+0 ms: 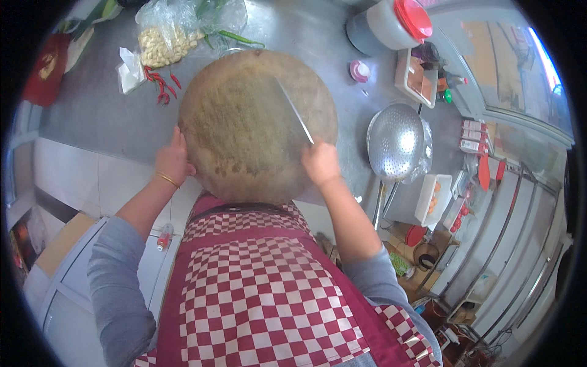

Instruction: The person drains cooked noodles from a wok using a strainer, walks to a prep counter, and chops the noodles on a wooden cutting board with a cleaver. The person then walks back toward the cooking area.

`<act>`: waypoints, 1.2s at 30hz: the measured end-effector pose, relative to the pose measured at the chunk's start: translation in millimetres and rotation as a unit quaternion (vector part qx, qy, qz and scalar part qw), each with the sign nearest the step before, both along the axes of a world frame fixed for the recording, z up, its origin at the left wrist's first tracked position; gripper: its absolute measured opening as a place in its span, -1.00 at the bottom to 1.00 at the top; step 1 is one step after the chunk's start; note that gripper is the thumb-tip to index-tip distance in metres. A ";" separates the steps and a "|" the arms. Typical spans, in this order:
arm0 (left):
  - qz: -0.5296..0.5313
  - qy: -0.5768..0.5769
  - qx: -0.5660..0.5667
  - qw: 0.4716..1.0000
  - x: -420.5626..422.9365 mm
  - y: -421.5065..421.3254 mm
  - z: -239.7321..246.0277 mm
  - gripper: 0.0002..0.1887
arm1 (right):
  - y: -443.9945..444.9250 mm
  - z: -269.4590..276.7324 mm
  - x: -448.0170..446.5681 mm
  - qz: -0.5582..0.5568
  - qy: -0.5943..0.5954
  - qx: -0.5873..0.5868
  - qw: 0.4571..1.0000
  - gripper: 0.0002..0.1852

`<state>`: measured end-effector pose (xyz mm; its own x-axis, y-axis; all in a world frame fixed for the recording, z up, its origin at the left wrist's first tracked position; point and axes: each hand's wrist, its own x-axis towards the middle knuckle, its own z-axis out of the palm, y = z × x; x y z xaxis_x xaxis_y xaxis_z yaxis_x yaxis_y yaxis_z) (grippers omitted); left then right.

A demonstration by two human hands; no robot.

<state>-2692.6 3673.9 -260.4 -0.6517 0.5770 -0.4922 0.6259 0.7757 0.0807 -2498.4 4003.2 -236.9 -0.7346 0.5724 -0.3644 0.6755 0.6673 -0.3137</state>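
Observation:
A thick round wooden chopping block (pixel 247 119) stands at the near edge of a stainless steel table (pixel 105 114). My left hand (pixel 175 156) rests against the block's left side, fingers pointing away from me. On the right part of the block, my right hand (pixel 321 161) is closed around the handle of a knife; the handle itself is hidden in the fist. Its blade (pixel 293 109) shows as a thin bright line slanting up and left over the wood. Several red chilies (pixel 160 85) lie left of the block, beside a folded white paper or wrapper (pixel 131 72).
Peeled garlic cloves in a plastic bag (pixel 160 46) lie behind the chilies, near a green chili (pixel 240 39). To the right are a perforated metal strainer (pixel 396 142), a pink bottle (pixel 360 71), a bucket with a red lid (pixel 385 25) and a white tray with eggs (pixel 433 199).

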 end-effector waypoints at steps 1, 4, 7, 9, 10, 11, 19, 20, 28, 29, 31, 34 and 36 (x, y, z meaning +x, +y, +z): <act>0.002 0.011 -0.005 1.000 0.0 0.0 -0.2 0.21 | 6.0 -0.7 -3.8 -0.004 0.006 -0.001 1.000 -0.74; 0.030 -0.022 0.009 0.999 0.7 -1.2 -1.7 0.21 | 21.0 1.1 -10.0 -0.012 -0.032 0.008 0.999 -0.74; 0.021 0.000 0.009 1.000 0.9 -1.4 -3.4 0.22 | 37.2 5.5 -19.9 0.088 0.049 0.003 0.995 -0.75; 0.009 0.013 0.020 1.000 1.7 -0.7 -3.5 0.23 | 40.5 6.4 -27.5 0.044 0.024 0.013 0.999 -0.76; 0.010 0.006 0.005 1.000 2.0 -0.5 -3.2 0.23 | 40.3 6.4 -31.1 0.013 -0.008 0.030 0.999 -0.76; 0.019 0.005 0.008 1.000 2.9 0.0 -2.5 0.23 | 38.9 5.7 -33.8 0.037 0.018 0.012 0.999 -0.76; 0.037 -0.004 0.013 0.999 4.7 4.1 3.2 0.17 | 61.8 -3.4 -53.2 0.035 0.002 0.096 0.995 -0.78; 0.036 -0.011 0.012 0.999 5.5 4.2 3.4 0.17 | 62.4 -6.6 -59.9 0.008 -0.001 0.103 0.995 -0.80; 0.053 -0.064 0.028 0.996 -15.4 13.0 41.4 -0.20 | 12.0 35.4 -80.6 0.238 0.002 0.015 0.971 -0.82; 0.059 -0.008 0.117 0.991 -18.3 18.0 50.4 -0.27 | 11.7 47.9 -76.6 0.248 -0.033 0.024 0.968 -0.83; 0.079 0.120 0.293 0.945 -12.4 35.5 63.8 -0.40 | 8.8 60.2 -76.0 0.268 -0.100 0.054 0.957 -0.84; -0.022 0.229 0.363 0.903 -5.2 76.5 63.9 -0.58 | -1.4 52.0 -86.2 0.280 -0.093 0.023 0.955 -0.84; -0.093 0.223 0.342 0.908 -7.1 98.2 56.5 -0.69 | -9.9 39.6 -95.2 0.281 -0.101 0.003 0.954 -0.81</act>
<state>-2699.8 3772.1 -203.9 -0.5576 0.7690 0.3126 0.8301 0.5168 0.2095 -2593.6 3993.3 -197.3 -0.8411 0.1115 -0.5293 0.2571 0.9433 -0.2098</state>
